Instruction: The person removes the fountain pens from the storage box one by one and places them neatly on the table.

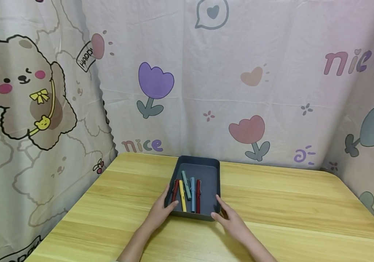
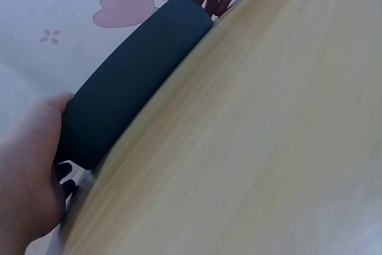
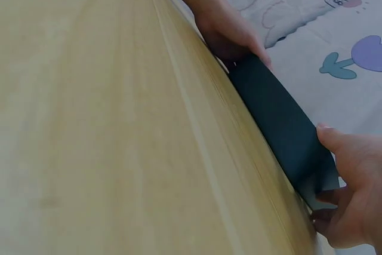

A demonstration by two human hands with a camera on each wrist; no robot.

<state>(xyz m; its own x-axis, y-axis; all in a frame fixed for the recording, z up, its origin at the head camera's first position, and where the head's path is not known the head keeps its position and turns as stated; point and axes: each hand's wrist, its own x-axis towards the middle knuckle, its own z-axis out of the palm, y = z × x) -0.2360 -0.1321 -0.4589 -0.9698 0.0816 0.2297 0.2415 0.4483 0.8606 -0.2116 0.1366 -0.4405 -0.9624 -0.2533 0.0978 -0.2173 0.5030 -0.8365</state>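
Note:
A dark grey rectangular tray (image 1: 209, 185) lies on the wooden table, its near wall facing me. My left hand (image 1: 159, 211) grips its near left corner, thumb over the rim and fingers along the side. At the near right corner my right hand (image 1: 234, 222) holds the tray the same way. Inside lie several capped pens with clips: a dark red pen (image 1: 175, 191) by the left wall, a yellow pen (image 1: 182, 197), a teal green pen (image 1: 186, 186), a blue pen (image 1: 192, 196) and another dark red pen (image 1: 198, 198). Both wrist views show the tray's outer wall (image 2: 131, 76) between the hands.
The light wooden table (image 1: 288, 207) extends to both sides of the tray. A printed fabric curtain (image 1: 200, 83) hangs behind the table's far edge, close to the tray's far end. More curtain (image 1: 36, 171) hangs along the left side and on the right.

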